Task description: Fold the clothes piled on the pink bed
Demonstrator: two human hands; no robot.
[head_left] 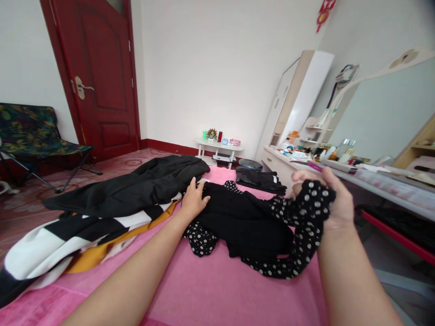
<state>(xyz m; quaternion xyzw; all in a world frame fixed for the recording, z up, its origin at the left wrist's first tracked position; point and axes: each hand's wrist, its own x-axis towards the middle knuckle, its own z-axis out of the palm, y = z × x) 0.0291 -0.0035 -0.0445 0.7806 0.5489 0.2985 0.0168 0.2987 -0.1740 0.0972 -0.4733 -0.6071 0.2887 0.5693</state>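
Note:
A black top with white-dotted trim lies spread on the pink bed cover. At its left end, my left hand rests flat on the black cloth with the fingers apart. My right hand is raised at the right end, its fingers closed round the gathered dotted fabric. From that hand the dotted part hangs in a loop down to the bed. A dotted cuff or sleeve end lies below my left wrist.
Left of the top lies a pile with a black garment over white, black and mustard clothes. Folded black clothing sits beyond it. A cluttered dressing table with a mirror stands at right; a low white table is by the far wall.

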